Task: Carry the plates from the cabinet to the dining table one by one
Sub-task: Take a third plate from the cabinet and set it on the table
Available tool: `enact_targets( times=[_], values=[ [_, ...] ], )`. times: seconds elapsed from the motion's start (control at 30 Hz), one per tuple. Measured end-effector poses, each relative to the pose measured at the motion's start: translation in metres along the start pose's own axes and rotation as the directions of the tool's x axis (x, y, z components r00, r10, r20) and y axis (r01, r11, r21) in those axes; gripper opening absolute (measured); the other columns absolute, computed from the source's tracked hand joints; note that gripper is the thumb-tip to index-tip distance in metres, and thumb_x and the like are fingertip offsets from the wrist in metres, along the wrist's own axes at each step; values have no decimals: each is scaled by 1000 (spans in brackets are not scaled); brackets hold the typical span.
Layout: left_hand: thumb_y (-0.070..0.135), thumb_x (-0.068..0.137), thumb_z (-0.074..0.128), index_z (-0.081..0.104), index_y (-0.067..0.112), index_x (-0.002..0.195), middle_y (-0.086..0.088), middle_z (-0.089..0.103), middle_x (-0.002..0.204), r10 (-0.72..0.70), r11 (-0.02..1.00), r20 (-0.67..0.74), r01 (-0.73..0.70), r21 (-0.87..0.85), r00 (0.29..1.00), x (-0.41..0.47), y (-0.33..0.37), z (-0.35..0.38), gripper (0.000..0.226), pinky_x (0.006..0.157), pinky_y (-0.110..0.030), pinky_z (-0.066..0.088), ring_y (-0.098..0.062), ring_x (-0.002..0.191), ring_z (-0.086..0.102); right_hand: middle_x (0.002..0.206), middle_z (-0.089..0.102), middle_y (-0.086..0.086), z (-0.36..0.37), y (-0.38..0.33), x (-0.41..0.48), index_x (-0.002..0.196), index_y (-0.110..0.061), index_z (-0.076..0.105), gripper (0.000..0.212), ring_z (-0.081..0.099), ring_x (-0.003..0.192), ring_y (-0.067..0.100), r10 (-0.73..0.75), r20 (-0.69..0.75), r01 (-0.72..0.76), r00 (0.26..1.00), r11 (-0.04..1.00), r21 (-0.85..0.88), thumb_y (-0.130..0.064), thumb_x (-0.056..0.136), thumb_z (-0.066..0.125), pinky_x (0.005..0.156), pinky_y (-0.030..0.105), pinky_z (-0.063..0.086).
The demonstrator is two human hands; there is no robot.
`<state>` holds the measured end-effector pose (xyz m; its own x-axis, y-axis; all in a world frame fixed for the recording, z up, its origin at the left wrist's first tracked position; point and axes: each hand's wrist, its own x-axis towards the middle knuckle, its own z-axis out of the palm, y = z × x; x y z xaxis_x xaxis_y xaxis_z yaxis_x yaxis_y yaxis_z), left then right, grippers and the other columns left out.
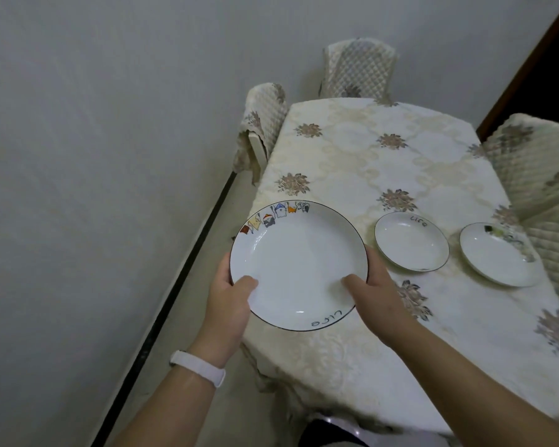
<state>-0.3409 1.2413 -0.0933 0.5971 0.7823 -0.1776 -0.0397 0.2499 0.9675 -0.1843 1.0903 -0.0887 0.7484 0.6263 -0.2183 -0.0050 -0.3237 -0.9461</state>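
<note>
Closest to you, at seven o'clock in the view, a white wristband [197, 367] sits on your left wrist. Just beyond it your left hand [229, 303] grips the decorated plate [299, 266] at its eight o'clock rim, thumb laid on the upper face and fingers hidden beneath. Your right hand [375, 288] grasps the same plate at four o'clock in the same way, thumb on top and the rest under the rim. That two-sided hold looks chosen to keep the shallow dish level and stop it tipping off one palm. The plate hangs at the near left corner of the cloth-covered dining table [346, 146], part of it out past the table edge; whether its base touches the cloth I cannot tell. Its cartoon border sits at eleven o'clock and its lettering at five. Further on, at three o'clock from the plate you carry, a second plate [412, 241] rests on the table, and a third plate [499, 256] lies just beside that one, near the right edge. They form a row along the near side, so the free spot left of them looks like the natural landing place for yours. By my reading you are at the set-down step of this trip, with two plates delivered. Beyond, a wall-side chair [263, 124] stands at ten o'clock of the table, a far chair [359, 67] at twelve and a right-hand chair [536, 175] at three, all in quilted covers, and a plain wall [94, 124] fills the nine o'clock side.
</note>
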Motion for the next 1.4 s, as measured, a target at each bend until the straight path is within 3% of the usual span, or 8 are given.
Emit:
enact_targets(
  times=[0.2, 0.3, 0.47, 0.67, 0.8, 1.13, 1.27, 1.4],
  values=[
    [1, 75, 47, 61, 36, 123, 1, 69, 119, -50, 998, 40, 48, 52, 998, 56, -17, 6, 61, 89, -49, 53, -24, 110, 65, 110, 60, -17, 7, 16, 52, 128, -36, 42, 55, 59, 100, 5, 59, -25, -58, 998, 997, 55, -16, 78, 51, 74, 29, 50],
    [-5, 81, 46, 58, 32, 127, 3, 69, 118, -71, 992, 31, 68, 102, 997, 90, -24, 11, 60, 85, -42, 54, -22, 109, 65, 111, 63, -14, 11, 28, 85, 131, -34, 44, 63, 61, 102, 9, 118, -30, -115, 992, 989, 90, -21, 69, 49, 79, 33, 52],
    [2, 72, 46, 58, 23, 126, -1, 70, 114, -97, 982, 86, 81, 168, 992, 149, -28, 23, 60, 73, -28, 55, -20, 104, 66, 116, 58, -17, 13, 37, 136, 130, -35, 43, 63, 54, 104, -3, 169, -28, -165, 985, 979, 119, -22, 68, 48, 74, 21, 45],
    [4, 74, 46, 62, 39, 119, 7, 71, 113, -151, 954, 108, 116, 275, 983, 206, -42, 29, 59, 75, -28, 55, -15, 103, 66, 116, 56, -19, 16, 46, 190, 130, -34, 43, 65, 52, 106, -3, 185, -44, -181, 982, 980, 86, -22, 67, 49, 79, 24, 44],
    [-4, 83, 46, 51, 24, 136, 2, 67, 122, -201, 933, 149, 143, 331, 968, 236, -55, 33, 61, 76, -24, 54, -17, 110, 63, 115, 56, -12, 17, 57, 212, 131, -31, 43, 66, 54, 105, 10, 216, -88, -209, 972, 974, 84, -23, 66, 49, 80, 27, 43],
    [9, 81, 49, 51, 54, 118, 12, 63, 122, -313, 858, 244, 163, 488, 918, 300, -93, 50, 58, 89, -44, 54, -15, 112, 60, 117, 57, -9, 10, 91, 250, 137, -29, 41, 63, 55, 101, 5, 271, -181, -269, 946, 963, 36, -11, 79, 59, 75, 18, 43],
    [-6, 91, 45, 48, 36, 130, 9, 62, 122, -371, 855, 307, 193, 481, 877, 319, -113, 57, 57, 73, -29, 57, -12, 108, 61, 120, 58, -10, 7, 106, 258, 138, -30, 39, 68, 56, 109, 12, 334, -212, -339, 919, 941, 13, -17, 74, 58, 87, 31, 48],
    [-6, 90, 48, 45, 28, 139, 10, 59, 129, -378, 826, 336, 150, 544, 863, 334, -132, 58, 59, 88, -24, 52, -4, 115, 57, 117, 58, -10, 9, 118, 261, 138, -31, 36, 65, 57, 106, 14, 393, -247, -408, 886, 913, -12, -15, 78, 58, 87, 34, 48]
  ],
)
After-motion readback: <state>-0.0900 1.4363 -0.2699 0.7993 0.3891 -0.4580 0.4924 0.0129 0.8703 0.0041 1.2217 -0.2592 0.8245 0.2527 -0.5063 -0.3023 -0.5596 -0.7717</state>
